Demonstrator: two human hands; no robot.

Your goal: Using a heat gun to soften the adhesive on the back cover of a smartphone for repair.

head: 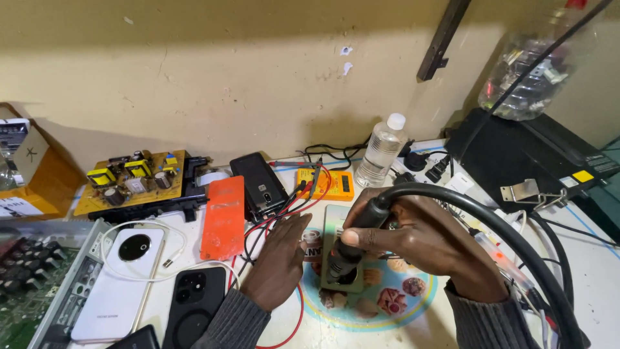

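Black hot-air wand (pixel 352 249) gripped by right hand (pixel 420 242); left hand (pixel 281 258) flat, steadying board (pixel 336 223).

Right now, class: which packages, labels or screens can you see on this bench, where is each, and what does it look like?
Multimeter: behind the hands, yellow, small grey screen.
Bottle: right of the meter, clear, white cap, no label showing.
Box: far left, white and dark.
Yellow label: on the black case, far right, rectangular.
Round mat: under the right hand, blue rim, food pictures.
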